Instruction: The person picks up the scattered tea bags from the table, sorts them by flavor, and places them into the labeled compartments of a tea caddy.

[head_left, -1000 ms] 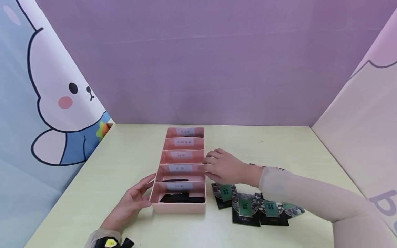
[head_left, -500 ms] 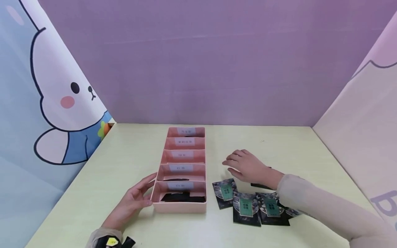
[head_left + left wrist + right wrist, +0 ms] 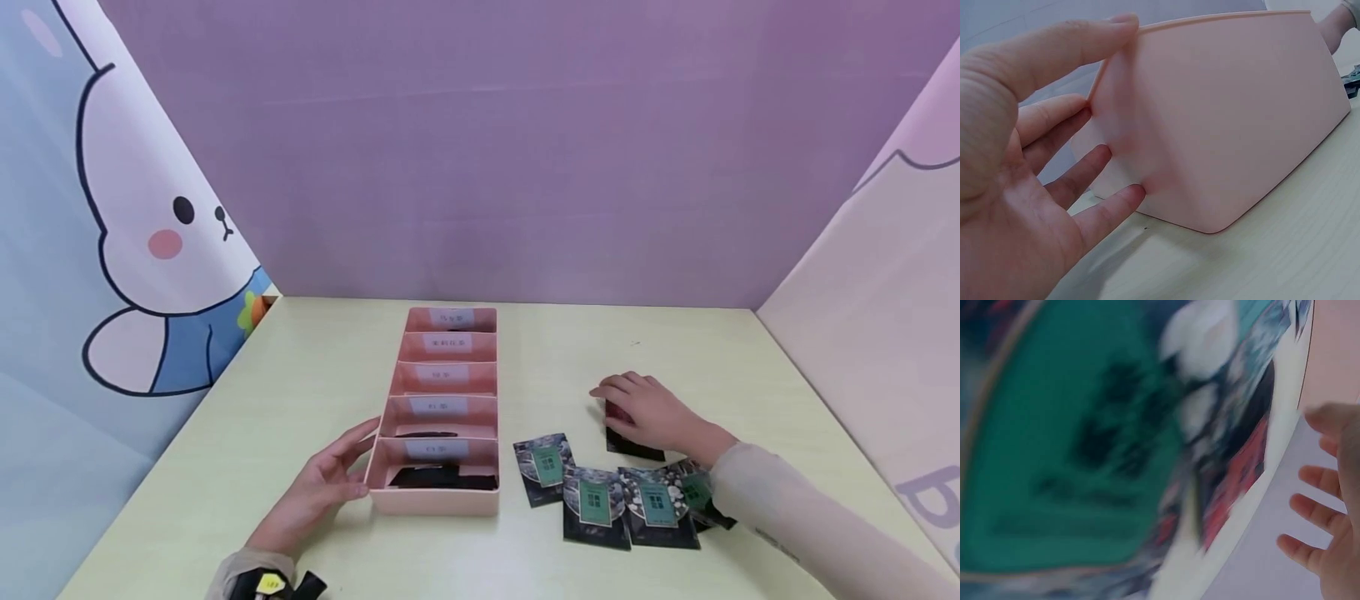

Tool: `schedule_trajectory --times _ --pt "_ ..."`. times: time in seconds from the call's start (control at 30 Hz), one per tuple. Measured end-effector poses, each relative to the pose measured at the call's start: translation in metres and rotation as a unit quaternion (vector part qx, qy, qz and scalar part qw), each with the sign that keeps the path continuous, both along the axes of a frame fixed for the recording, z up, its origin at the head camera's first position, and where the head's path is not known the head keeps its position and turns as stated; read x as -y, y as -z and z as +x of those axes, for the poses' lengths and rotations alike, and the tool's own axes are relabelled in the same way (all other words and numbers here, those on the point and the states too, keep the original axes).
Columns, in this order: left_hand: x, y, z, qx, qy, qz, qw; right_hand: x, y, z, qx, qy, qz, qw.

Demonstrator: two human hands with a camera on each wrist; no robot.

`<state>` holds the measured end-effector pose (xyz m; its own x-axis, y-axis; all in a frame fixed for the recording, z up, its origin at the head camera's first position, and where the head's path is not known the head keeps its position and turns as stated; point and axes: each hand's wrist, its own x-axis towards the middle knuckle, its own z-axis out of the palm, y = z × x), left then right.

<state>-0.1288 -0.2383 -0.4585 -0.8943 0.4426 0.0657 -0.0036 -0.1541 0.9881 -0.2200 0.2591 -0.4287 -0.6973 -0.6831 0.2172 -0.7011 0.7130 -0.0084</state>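
Observation:
A long pink divided box point(image 3: 435, 504) with paper labels on its partitions stands on the table. Black sachets point(image 3: 435, 477) lie in its nearest compartment. At the box's near left corner is my left hand point(image 3: 318, 492); in the left wrist view its thumb point(image 3: 1079, 47) lies on the rim and extended fingertips touch the wall. My right hand point(image 3: 648, 412), fingers apart, is over a red and black tea sachet point(image 3: 633, 448), partly covering it. The right wrist view has that hand point(image 3: 1335, 506) holding nothing, with the red sachet point(image 3: 1238, 481) beyond a large green-labelled one point(image 3: 1085, 444).
Several black tea sachets with green labels lie right of the box: one alone point(image 3: 545, 468), one in front point(image 3: 596, 508), another overlapping beside it point(image 3: 658, 508) and one near the right sleeve point(image 3: 701, 496). A purple backdrop point(image 3: 480, 167) rises behind the table point(image 3: 300, 358).
My right hand has moved from the box's right side rightward to the red sachet, uncovering more of the green-labelled sachets. My left hand stays at the box corner.

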Motion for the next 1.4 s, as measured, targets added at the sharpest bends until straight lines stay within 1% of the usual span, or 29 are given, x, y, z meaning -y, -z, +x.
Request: schedule_trajectory --times 0.1,0.23,0.37,0.5,0.6,0.8,0.97,1.07,1.2,1.3,1.4 --pt "0.000 0.002 0.000 0.004 0.000 -0.001 1.0000 -0.011 0.004 0.000 0.032 0.020 0.005 0.9993" --pt "0.000 0.003 -0.001 0.003 0.003 0.005 1.0000 -0.023 0.008 0.002 0.055 0.042 -0.009 0.9976" --pt "0.000 0.004 -0.001 0.001 0.005 0.007 1.0000 -0.034 0.008 0.004 0.083 0.073 -0.019 0.9937" --pt "0.000 0.004 -0.001 0.000 0.006 0.007 1.0000 -0.044 0.005 0.005 0.112 0.102 -0.021 0.9882" --pt "0.000 0.003 -0.001 -0.002 0.006 0.006 1.0000 -0.048 0.003 0.006 0.141 0.117 -0.026 0.9828" --pt "0.000 0.002 0.000 0.003 0.000 -0.001 1.0000 -0.048 0.003 0.004 0.200 0.127 -0.058 0.9697" --pt "0.000 0.002 0.000 0.000 0.000 0.001 1.0000 -0.042 0.000 0.002 0.217 0.136 -0.077 0.9635" --pt "-0.001 0.003 -0.001 -0.001 0.000 0.003 1.0000 -0.039 -0.001 0.001 0.227 0.134 -0.094 0.9600" --pt "-0.001 0.004 -0.001 -0.005 0.004 0.008 1.0000 -0.036 0.001 -0.001 0.243 0.129 -0.123 0.9535" --pt "-0.001 0.002 -0.001 0.004 0.000 0.003 1.0000 -0.033 0.003 -0.002 0.245 0.135 -0.142 0.9494" --pt "0.000 0.002 -0.001 0.015 -0.005 -0.008 0.9998 -0.031 0.005 0.000 0.238 0.150 -0.164 0.9456"
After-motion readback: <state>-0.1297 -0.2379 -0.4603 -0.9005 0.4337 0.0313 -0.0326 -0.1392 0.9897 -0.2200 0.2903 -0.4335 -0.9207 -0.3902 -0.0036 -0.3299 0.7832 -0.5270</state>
